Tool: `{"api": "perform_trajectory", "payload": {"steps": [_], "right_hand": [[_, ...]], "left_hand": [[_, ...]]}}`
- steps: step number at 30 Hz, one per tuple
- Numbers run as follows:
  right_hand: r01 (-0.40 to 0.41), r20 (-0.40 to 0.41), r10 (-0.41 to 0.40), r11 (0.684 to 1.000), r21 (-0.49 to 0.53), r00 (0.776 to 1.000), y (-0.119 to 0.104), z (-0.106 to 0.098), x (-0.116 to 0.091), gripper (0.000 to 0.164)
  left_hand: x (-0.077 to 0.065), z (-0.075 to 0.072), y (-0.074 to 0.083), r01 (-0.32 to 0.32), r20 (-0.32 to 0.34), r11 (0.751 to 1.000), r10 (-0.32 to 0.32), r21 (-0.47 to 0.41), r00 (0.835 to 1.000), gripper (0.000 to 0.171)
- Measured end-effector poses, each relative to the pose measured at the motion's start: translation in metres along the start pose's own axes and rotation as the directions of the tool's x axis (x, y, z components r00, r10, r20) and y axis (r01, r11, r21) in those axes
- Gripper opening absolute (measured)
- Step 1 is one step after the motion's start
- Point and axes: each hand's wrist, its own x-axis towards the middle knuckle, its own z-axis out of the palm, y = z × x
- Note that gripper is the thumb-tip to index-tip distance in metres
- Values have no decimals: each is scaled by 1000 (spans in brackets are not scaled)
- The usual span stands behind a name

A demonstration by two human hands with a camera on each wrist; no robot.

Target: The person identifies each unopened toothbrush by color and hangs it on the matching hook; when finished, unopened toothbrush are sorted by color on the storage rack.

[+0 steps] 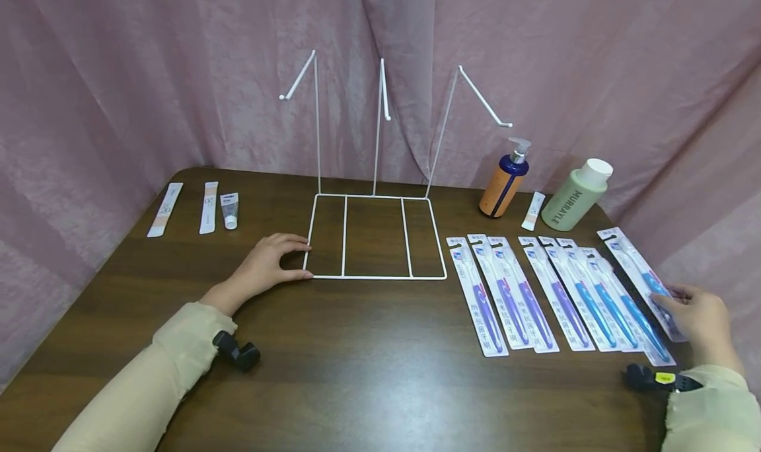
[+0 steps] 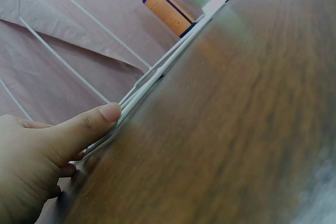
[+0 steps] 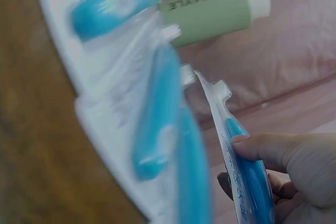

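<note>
A white wire display rack (image 1: 380, 278) with three upright hooks stands mid-table. My left hand (image 1: 267, 265) holds the front left corner of its base; in the left wrist view the thumb (image 2: 86, 127) lies on the wire. At the far right my right hand (image 1: 704, 320) grips a blue-handled toothbrush in a blister pack (image 1: 636, 270). The right wrist view shows the thumb (image 3: 262, 148) against this toothbrush pack (image 3: 247, 182), tilted up. Beside it, several packaged toothbrushes lie in a row, purple-handled ones (image 1: 483, 306) to the left and blue-handled ones (image 1: 606, 306) nearer the right hand.
Behind the toothbrushes are an orange pump bottle (image 1: 499, 188), a small sachet (image 1: 533, 211) and a green bottle (image 1: 571, 201). Two sachets (image 1: 165, 209) and a small tube (image 1: 229, 209) lie back left. A pink curtain (image 1: 238, 75) hangs behind the table.
</note>
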Motion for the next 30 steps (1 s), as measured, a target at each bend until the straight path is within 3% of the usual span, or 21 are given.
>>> {"api": "perform_trajectory", "payload": {"steps": [6, 15, 21, 25, 28, 30], "right_hand": [[21, -53, -16, 995, 95, 998, -18, -18, -9, 50], [90, -179, -40, 956, 280, 983, -65, -44, -25, 54], [138, -213, -48, 892, 430, 976, -92, -55, -34, 45], [211, -279, -90, 871, 444, 956, -117, -58, -44, 43], [284, -327, -127, 823, 493, 936, -140, -57, -52, 41], [341, -350, -162, 766, 545, 923, -154, -56, -56, 40]], "left_hand": [[1, 0, 0, -6, -2, 1000, 6, 6, 1000, 56], [0, 1, 0, 3, 4, 1000, -3, -1, 1000, 57], [0, 1, 0, -4, 2, 1000, 4, 4, 1000, 56], [0, 1, -1, -6, 1, 1000, 6, 3, 1000, 56], [0, 2, -1, -7, -4, 1000, 8, 3, 1000, 56], [0, 2, -1, -9, -6, 1000, 9, 5, 1000, 55]]}}
